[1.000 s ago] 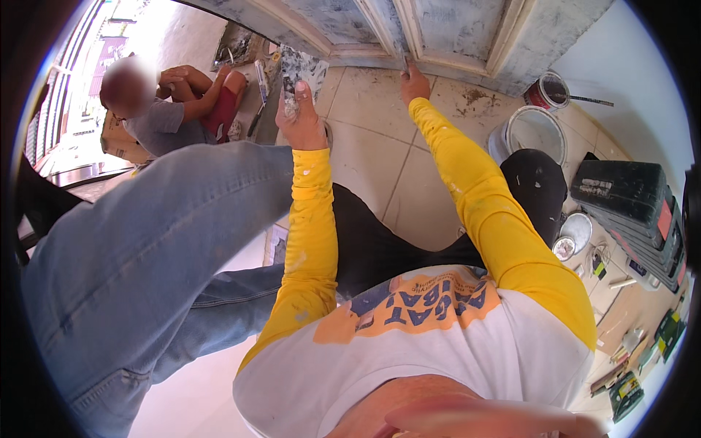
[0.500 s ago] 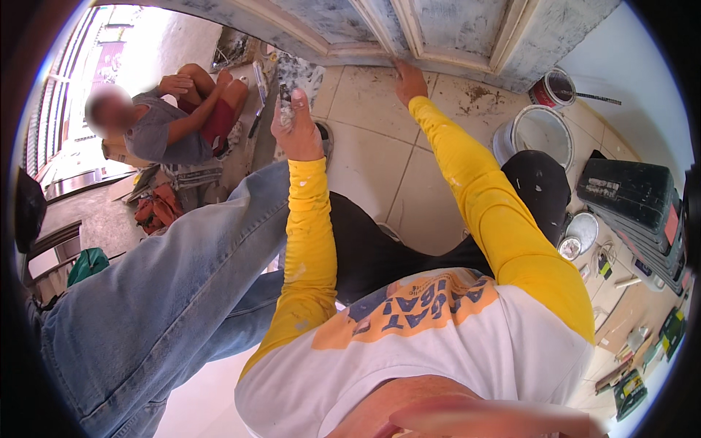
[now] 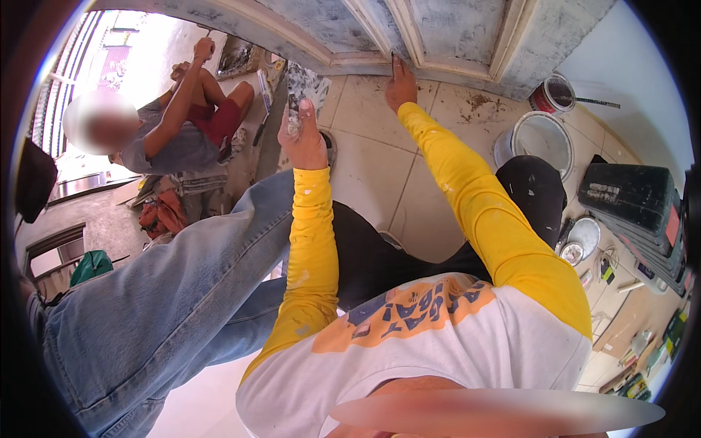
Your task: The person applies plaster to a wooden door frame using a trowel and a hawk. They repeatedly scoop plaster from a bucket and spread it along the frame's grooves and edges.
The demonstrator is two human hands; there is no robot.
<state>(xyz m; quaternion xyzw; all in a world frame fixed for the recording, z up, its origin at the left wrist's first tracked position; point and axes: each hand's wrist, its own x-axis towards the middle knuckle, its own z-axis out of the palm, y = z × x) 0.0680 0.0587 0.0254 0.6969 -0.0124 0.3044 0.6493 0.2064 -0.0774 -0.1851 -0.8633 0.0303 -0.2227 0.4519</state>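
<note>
My left hand (image 3: 305, 142) is closed around a flat scraper smeared with grey and white putty (image 3: 295, 117), thumb pointing up along it. Most of the scraper's shape is hidden by the fingers. My right hand (image 3: 401, 86) reaches forward to the foot of a grey-white panelled door (image 3: 431, 29). Its index finger points at the lower frame, where two pale mouldings (image 3: 401, 33) come close together. The other fingers are folded, and whatever they may hold is hidden. Both sleeves are yellow with white spots.
A white bucket (image 3: 544, 139) and a red paint can (image 3: 553, 93) with a stick stand right. Behind them sits a dark toolbox (image 3: 626, 186). Denim-clad legs (image 3: 168, 292) of another person cross the left side. A seated co-worker (image 3: 171, 128) is beyond, past a putty-smeared sheet (image 3: 307, 84).
My right hand has shifted slightly left along the door's lower edge, onto the mouldings. My left hand has dipped a little and moved right. The seated co-worker has raised an arm.
</note>
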